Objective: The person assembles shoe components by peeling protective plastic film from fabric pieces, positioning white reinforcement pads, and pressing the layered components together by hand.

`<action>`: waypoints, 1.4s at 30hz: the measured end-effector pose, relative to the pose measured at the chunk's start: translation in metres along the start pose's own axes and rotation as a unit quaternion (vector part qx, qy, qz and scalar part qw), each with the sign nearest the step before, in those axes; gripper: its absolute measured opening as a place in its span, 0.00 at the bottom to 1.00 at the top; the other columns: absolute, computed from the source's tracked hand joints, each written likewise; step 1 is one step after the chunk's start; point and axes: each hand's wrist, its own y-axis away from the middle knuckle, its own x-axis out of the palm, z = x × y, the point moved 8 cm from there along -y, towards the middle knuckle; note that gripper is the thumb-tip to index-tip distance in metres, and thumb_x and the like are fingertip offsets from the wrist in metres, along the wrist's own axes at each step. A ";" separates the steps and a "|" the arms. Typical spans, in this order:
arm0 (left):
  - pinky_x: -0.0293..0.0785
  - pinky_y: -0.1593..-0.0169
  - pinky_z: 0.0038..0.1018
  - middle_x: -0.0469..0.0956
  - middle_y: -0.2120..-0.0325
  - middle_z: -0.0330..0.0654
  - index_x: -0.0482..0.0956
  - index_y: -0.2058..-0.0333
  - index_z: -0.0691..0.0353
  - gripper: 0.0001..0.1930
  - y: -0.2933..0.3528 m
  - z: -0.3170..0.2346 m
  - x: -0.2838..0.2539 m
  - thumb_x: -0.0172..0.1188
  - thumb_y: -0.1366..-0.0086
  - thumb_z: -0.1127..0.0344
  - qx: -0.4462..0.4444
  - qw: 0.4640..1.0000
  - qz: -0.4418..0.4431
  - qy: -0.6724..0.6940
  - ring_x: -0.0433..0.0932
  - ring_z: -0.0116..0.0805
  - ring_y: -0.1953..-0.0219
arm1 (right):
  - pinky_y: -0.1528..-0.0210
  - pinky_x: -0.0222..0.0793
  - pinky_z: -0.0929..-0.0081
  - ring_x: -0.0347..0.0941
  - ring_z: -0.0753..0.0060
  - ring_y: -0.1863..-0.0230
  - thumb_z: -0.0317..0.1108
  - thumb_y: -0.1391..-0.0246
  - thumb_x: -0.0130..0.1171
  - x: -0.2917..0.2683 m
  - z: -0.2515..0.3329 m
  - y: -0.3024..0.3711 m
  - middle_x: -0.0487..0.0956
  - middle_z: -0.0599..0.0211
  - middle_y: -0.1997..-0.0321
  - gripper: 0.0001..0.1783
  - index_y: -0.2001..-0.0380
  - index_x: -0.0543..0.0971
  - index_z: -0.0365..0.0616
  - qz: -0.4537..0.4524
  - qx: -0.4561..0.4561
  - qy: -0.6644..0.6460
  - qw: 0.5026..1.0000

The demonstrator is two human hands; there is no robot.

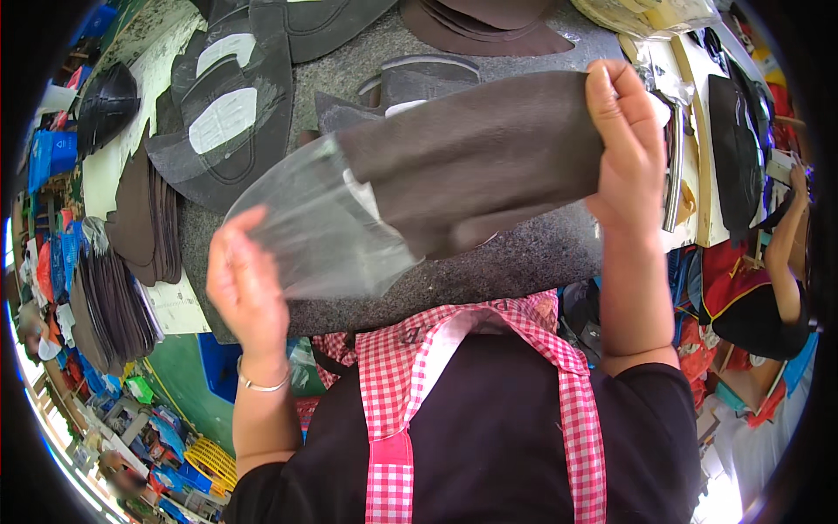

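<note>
The lower middle of the view is filled by a black shirt [502, 428], over which a red-and-white gingham apron [388, 393] is worn. The workspace is taken up by a grey speckled slab [532, 262]. Above the slab, a dark brown leather-like panel [480, 148] is held aslant between the two hands, its right end raised higher. Its left end is joined or overlapped by a sheet of clear plastic film [327, 223]; which of the two cannot be told. Beyond the panel, at the far left, dark grey stitched shoe-upper pieces [257, 153] with white patches [223, 120] are laid. Left of the slab, a fanned stack of brown panels [109, 301] is set. The panel's upper right corner is pinched by the right hand [628, 144], its fingers folded and thumb pressed on the face. The film's outer edge is caught by the partly closed left hand [247, 275], whose exact finger placement is hidden by blur. The left wrist is circled by a thin pale bangle [264, 386].
</note>
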 end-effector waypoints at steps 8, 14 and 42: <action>0.62 0.74 0.19 0.69 0.77 0.31 0.75 0.57 0.60 0.14 0.048 -0.017 -0.076 0.64 0.39 0.63 -0.155 0.845 0.341 -0.383 0.65 0.20 0.78 | 0.71 0.60 0.80 0.63 0.80 0.75 0.29 0.38 0.58 -0.006 0.089 -0.031 0.70 0.75 0.76 0.06 0.67 0.72 0.39 0.152 -0.055 0.320 0.933; 0.73 0.62 0.28 0.79 0.60 0.49 0.76 0.45 0.63 0.37 0.031 -0.093 -0.019 0.68 0.48 0.43 0.120 0.788 0.429 -0.424 0.78 0.36 0.65 | 0.72 0.56 0.85 0.57 0.85 0.75 0.29 0.36 0.55 0.021 0.117 -0.036 0.65 0.76 0.78 0.07 0.69 0.70 0.41 0.236 -0.144 0.305 0.911; 0.48 0.28 0.49 0.57 0.31 0.52 0.52 0.31 0.64 0.29 -0.019 -0.046 0.131 0.33 0.22 0.53 -0.267 0.657 0.369 0.601 0.54 0.49 0.29 | 0.49 0.70 0.75 0.76 0.78 0.54 0.47 0.30 0.47 0.046 -0.050 0.038 0.81 0.71 0.52 0.18 0.51 0.77 0.46 0.049 0.185 -0.445 0.875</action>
